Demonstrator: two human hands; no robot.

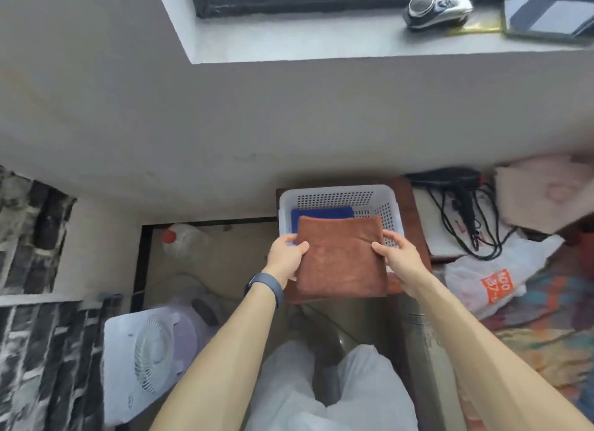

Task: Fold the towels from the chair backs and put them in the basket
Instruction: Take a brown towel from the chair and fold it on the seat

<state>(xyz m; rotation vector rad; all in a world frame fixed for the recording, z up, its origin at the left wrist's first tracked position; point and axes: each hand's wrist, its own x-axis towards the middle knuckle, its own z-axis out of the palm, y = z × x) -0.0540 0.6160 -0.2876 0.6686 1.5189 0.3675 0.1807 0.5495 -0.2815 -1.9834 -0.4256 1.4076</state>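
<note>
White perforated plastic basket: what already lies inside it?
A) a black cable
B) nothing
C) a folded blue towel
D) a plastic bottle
C: a folded blue towel lies on the floor of the white perforated plastic basket, partly covered by the folded brown towel that both hands hold over the near rim.

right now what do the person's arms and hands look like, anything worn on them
Both forearms are bare, with no sleeves in view. The left wrist carries a dark band, like a fitness tracker with a smooth rounded face. The left hand and right hand wear no gloves, and no rings show on the fingers.
</note>
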